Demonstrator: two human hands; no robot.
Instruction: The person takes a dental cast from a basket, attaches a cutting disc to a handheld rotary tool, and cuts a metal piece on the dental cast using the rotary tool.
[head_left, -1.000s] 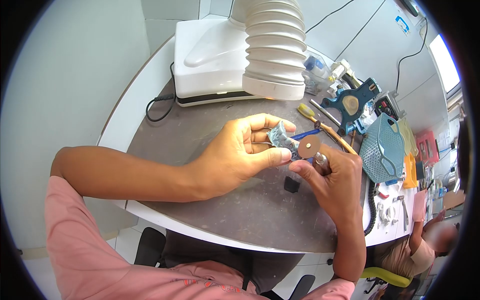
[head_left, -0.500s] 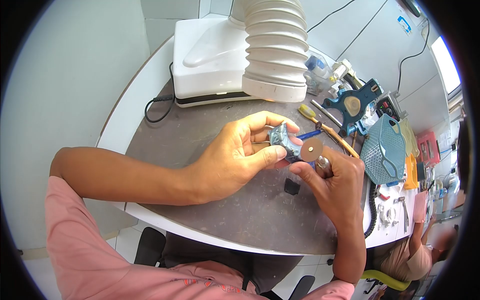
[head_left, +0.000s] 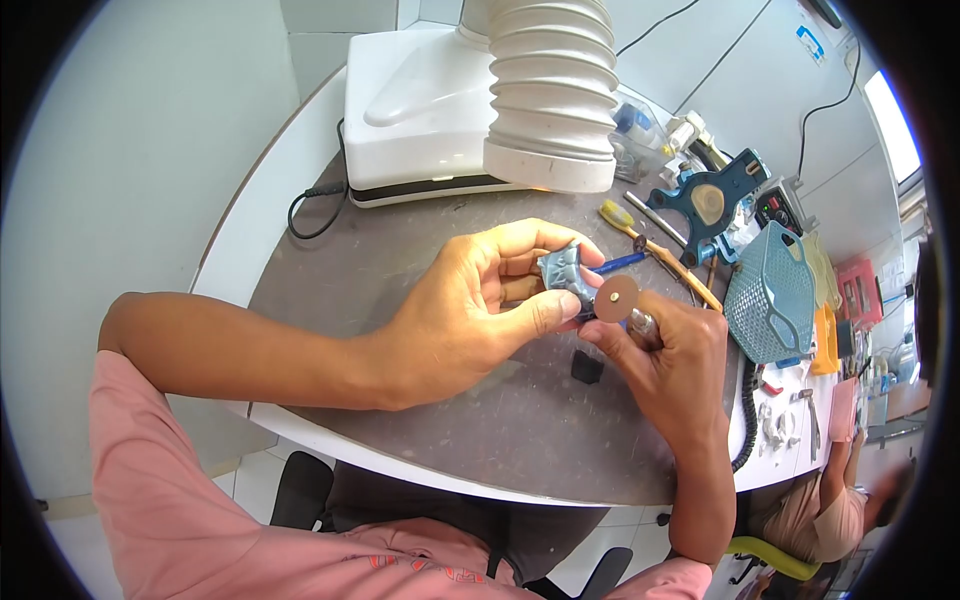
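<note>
My left hand is closed around a small blue-grey dental model with a ridged, tooth-like surface, thumb in front and fingers behind. In my right hand is a metal rotary handpiece, mostly hidden by the fingers. A round brown cutting disc is mounted on its tip. The disc stands right at the model's right side; whether it touches cannot be made out. My right thumb lies just below the disc, close to the model. Beneath the hands, a small dark block lies on the table.
Behind the hands stands a white extraction unit with a ribbed hose overhead. To the right lie a wooden-handled brush, a blue articulator and a blue basket. Another person sits at far right.
The disc has shifted slightly left against the model's side, and the model is turned a little in my left hand. Both grips stay the same.
</note>
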